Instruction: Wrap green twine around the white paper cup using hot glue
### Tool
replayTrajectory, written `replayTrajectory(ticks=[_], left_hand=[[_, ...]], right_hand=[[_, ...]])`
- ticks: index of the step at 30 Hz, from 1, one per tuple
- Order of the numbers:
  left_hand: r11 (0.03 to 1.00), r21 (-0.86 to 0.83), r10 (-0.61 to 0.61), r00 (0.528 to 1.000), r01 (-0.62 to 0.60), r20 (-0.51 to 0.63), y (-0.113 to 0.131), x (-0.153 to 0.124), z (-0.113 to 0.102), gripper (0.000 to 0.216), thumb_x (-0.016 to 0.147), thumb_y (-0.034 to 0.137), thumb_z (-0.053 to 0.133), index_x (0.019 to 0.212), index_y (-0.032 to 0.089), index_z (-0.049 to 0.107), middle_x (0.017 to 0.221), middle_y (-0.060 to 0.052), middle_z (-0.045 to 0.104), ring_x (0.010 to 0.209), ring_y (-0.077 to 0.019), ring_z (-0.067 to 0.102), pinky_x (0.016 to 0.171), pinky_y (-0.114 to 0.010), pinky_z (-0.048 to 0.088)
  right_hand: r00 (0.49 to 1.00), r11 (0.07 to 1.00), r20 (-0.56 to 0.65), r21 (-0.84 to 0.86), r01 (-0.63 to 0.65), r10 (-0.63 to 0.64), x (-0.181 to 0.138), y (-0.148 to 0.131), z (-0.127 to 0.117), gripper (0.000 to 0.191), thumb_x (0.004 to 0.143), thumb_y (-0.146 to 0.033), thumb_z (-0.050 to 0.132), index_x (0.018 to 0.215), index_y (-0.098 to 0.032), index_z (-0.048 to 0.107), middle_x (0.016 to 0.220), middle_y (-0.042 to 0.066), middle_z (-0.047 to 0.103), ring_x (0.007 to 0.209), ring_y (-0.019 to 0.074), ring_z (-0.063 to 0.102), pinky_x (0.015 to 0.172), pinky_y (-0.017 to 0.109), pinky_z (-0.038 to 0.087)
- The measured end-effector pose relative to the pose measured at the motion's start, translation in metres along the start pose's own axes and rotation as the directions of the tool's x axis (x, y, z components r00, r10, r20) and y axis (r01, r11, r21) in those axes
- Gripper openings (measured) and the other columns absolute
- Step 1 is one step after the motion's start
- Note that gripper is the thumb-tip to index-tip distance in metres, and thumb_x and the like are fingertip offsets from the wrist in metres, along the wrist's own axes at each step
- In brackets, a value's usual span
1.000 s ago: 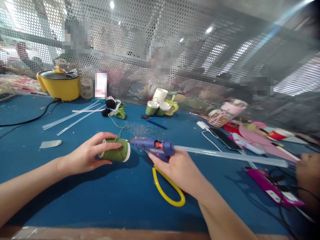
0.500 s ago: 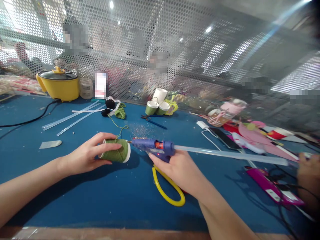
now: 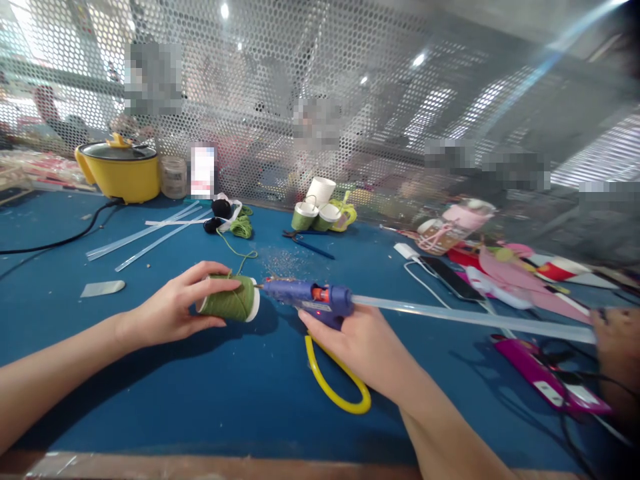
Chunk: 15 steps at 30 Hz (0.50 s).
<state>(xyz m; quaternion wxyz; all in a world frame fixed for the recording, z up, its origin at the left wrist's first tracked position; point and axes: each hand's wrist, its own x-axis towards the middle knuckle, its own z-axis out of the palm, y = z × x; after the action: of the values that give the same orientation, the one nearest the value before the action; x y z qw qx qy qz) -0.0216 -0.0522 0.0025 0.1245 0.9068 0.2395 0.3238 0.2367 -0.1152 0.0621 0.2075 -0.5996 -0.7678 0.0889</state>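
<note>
My left hand grips a paper cup wrapped in green yarn, tipped on its side with its white rim to the right. A strand of yarn runs from the cup back to a green yarn bundle. In my right hand is a blue hot glue gun, its nozzle at the cup's rim. A long clear glue stick sticks out of the gun's back. Beneath the right hand lies a yellow looped handle, partly hidden.
Clear glue sticks and a yellow electric pot are at the left. Pliers lie near yarn-wrapped cups. A purple power strip, a phone and another person's hand are at the right.
The yarn-wrapped cup has turned slightly in my left hand, and its fingers have shifted. The glue gun stays at the rim. The other person's hand has moved slightly left.
</note>
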Motion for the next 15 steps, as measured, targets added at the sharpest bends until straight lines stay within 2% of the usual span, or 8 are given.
replayTrajectory(ticks=[5, 15], left_hand=[[0.997, -0.028, -0.068, 0.997, 0.067, -0.020, 0.0000, 0.0019, -0.0007, 0.044, 0.080, 0.029, 0.059, 0.121, 0.022, 0.045, 0.116, -0.011, 0.047, 0.107, -0.0253, 0.050, 0.090, -0.040, 0.045], [0.976, -0.100, -0.199, 0.979, 0.194, -0.041, 0.0015, 0.0038, -0.0006, 0.046, 0.075, 0.036, 0.064, 0.116, 0.021, 0.050, 0.109, -0.010, 0.054, 0.098, -0.0236, 0.055, 0.084, -0.035, 0.047]], right_hand=[[0.999, 0.999, 0.014, -0.017, 0.039, -0.039, -0.0007, -0.0049, -0.0035, 0.018, 0.078, -0.025, 0.050, 0.074, -0.018, 0.066, 0.057, 0.002, 0.065, 0.051, 0.0168, 0.060, 0.049, 0.026, 0.046], [0.999, 1.000, 0.041, -0.019, 0.003, -0.003, -0.0017, -0.0072, -0.0038, 0.018, 0.077, -0.025, 0.051, 0.078, -0.017, 0.067, 0.064, 0.003, 0.067, 0.057, 0.0187, 0.062, 0.056, 0.028, 0.049]])
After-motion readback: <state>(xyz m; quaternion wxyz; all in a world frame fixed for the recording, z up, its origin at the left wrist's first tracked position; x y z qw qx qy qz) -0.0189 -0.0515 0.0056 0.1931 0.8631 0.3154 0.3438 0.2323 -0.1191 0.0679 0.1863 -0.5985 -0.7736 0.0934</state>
